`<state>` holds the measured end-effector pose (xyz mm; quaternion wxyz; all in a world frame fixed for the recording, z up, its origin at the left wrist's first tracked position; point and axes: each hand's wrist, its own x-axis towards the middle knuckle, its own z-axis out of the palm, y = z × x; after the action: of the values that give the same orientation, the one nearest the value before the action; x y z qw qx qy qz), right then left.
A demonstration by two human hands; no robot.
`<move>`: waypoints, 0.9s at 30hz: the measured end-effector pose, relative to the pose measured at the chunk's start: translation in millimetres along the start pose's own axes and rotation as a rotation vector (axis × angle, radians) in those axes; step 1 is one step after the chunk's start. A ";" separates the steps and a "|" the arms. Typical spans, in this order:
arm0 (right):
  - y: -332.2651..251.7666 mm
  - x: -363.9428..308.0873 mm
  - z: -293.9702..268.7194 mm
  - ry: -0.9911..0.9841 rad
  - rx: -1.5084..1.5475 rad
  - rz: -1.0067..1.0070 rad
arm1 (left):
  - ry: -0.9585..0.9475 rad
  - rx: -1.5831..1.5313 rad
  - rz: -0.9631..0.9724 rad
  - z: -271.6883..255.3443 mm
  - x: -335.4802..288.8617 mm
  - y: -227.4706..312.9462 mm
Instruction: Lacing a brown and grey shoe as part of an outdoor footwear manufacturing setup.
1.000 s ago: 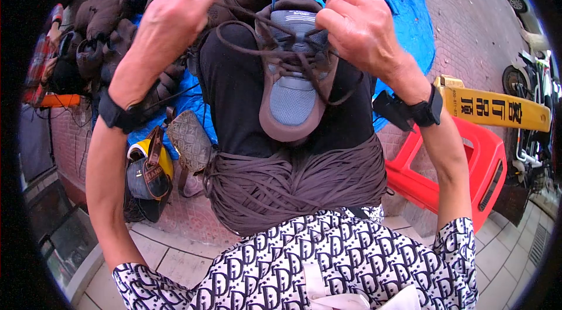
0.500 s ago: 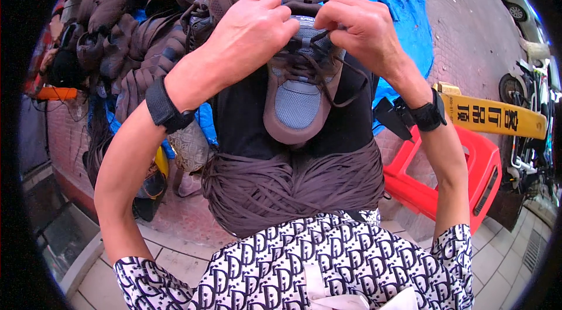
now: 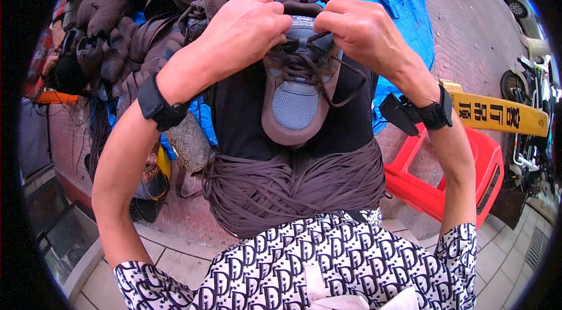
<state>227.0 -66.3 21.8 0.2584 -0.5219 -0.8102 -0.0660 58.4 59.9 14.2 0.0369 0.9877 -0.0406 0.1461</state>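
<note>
Hands were both up at the shoe (image 3: 295,96), which sat toe-down in front of the chest, resting on a black apron-like panel (image 3: 240,117). Left hand (image 3: 243,32) was curled nearly closed over the shoe's left side by the collar, fingers tucked in at the lacing. Right hand (image 3: 363,32) was also curled tight, thumb and fingertips pinching the dark laces (image 3: 319,73) near the top eyelets. A loose loop of lace hung down the right side of the shoe.

The shoe itself was brownish suede-looking material with a grey-blue mesh toe panel, rounded and soft in shape. Each wrist had a black strap on it. Right below the shoe, a fat bundle of brown shoelaces (image 3: 293,184) lay across the lap, stringy and matte, bulging out both sides. Below that was a black-and-white patterned shirt (image 3: 304,269).

Ground was outdoor paving: reddish brick (image 3: 462,23) further out and pale grey tiles (image 3: 170,260) close in. A blue tarp (image 3: 398,17) was spread on the brick behind the hands, with a heap of dark brown shoes (image 3: 134,23) piled on its left part. To the right sat a red plastic stool (image 3: 451,181), glossy with hard edges, just beside the right forearm, and a yellow barrier (image 3: 497,114) past that. Pretty cramped on both sides honestly; the only open stretch was the brick in the upper right.
</note>
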 end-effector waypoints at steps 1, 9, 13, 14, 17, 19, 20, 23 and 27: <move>-0.2 0.2 -0.4 0.001 -0.001 0.000 | 0.001 0.001 0.001 0.4 0.6 -1.3; 23.2 -32.9 -52.6 0.029 -0.206 0.107 | 0.151 0.293 -0.103 -46.4 -47.1 -39.4; 43.5 -81.5 -120.4 0.044 -0.265 0.406 | 0.144 0.317 -0.507 -97.3 -112.7 -90.1; 50.8 -97.0 -129.6 0.028 -0.299 0.467 | 0.130 0.318 -0.551 -90.1 -135.2 -110.5; 67.3 -149.4 -173.8 0.045 -0.430 0.694 | 0.091 0.389 -0.643 -105.6 -176.6 -130.7; 80.3 -178.9 -185.8 0.095 -0.325 0.789 | 0.090 0.344 -0.636 -94.0 -176.6 -130.6; 82.6 -180.5 -179.5 0.098 -0.323 0.786 | 0.086 0.301 -0.633 -86.4 -179.1 -130.1; 88.6 -180.6 -158.4 0.022 -0.282 0.814 | 0.000 0.333 -0.666 -57.6 -180.6 -123.5; 86.2 -171.6 -125.6 -0.161 -0.373 0.626 | 0.031 0.205 -0.685 -55.0 -179.3 -115.3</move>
<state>401.9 -214.3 31.7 0.1020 -0.7859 -0.6034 -0.0891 -117.9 191.6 7.4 -0.0152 0.9403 0.3082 0.1434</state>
